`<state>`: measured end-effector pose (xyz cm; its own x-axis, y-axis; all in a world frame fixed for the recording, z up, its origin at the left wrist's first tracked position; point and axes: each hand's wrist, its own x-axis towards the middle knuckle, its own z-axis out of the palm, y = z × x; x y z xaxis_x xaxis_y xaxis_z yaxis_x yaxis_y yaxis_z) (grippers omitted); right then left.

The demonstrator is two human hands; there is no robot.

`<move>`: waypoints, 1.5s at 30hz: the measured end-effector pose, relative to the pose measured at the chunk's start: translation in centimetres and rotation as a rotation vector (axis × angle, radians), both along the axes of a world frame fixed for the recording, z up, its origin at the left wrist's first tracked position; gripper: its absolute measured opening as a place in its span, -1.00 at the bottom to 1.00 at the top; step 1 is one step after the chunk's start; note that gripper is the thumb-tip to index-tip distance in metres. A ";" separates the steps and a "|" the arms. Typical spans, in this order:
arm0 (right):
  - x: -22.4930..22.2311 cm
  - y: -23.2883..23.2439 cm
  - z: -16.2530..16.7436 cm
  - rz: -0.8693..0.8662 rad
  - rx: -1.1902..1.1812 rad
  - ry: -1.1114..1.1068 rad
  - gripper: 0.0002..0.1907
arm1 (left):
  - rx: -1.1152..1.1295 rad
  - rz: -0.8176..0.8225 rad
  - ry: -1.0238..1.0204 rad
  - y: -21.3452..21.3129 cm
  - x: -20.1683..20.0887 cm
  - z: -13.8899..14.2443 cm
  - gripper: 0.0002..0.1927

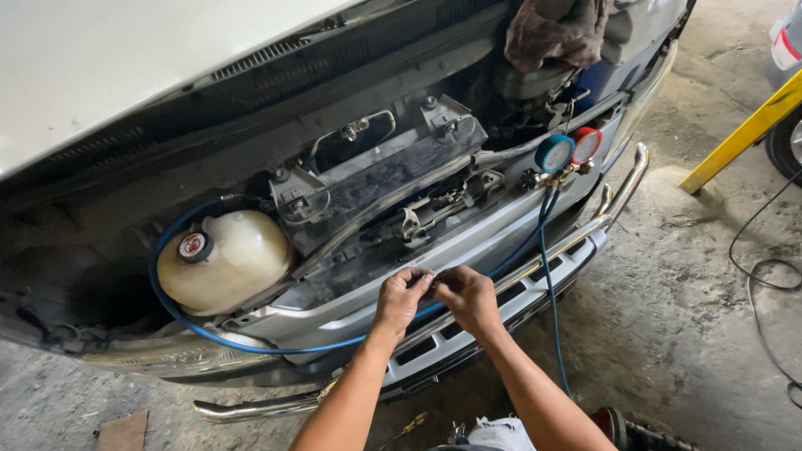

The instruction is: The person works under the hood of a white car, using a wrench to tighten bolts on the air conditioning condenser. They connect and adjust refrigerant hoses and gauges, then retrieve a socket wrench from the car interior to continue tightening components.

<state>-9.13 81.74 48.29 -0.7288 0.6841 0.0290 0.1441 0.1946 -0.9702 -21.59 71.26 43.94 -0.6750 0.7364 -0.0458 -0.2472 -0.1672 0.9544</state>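
My left hand (pixel 401 298) and my right hand (pixel 468 296) meet fingertip to fingertip over the front panel of a white vehicle (pixel 468 242), just above the chrome bumper bar (pixel 585 230). Both pinch a small dark part between them; what it is cannot be made out. A blue hose (pixel 251 342) runs under my hands, looping left around a cream coolant tank (pixel 225 260) with a red and black cap. To the right the hose rises to a gauge set with a blue dial (pixel 554 153) and a red dial (pixel 586 144).
The raised hood (pixel 125 58) covers the upper left. A brown rag (pixel 555 29) lies in the engine bay at the top. A yellow bar (pixel 743 134) and a black cable (pixel 764 267) lie on the concrete floor at right. A wheel shows at the far right edge.
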 end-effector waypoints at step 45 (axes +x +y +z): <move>-9.0 17.3 3.4 -0.264 0.581 0.419 -0.84 | -0.165 -0.264 -0.089 17.5 -7.1 9.2 -0.36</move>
<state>-18.13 99.04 51.70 -0.3923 0.6246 0.6753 -0.1006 0.7006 -0.7064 -28.67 88.75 53.14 -0.4494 0.8633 -0.2298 -0.3451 0.0695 0.9360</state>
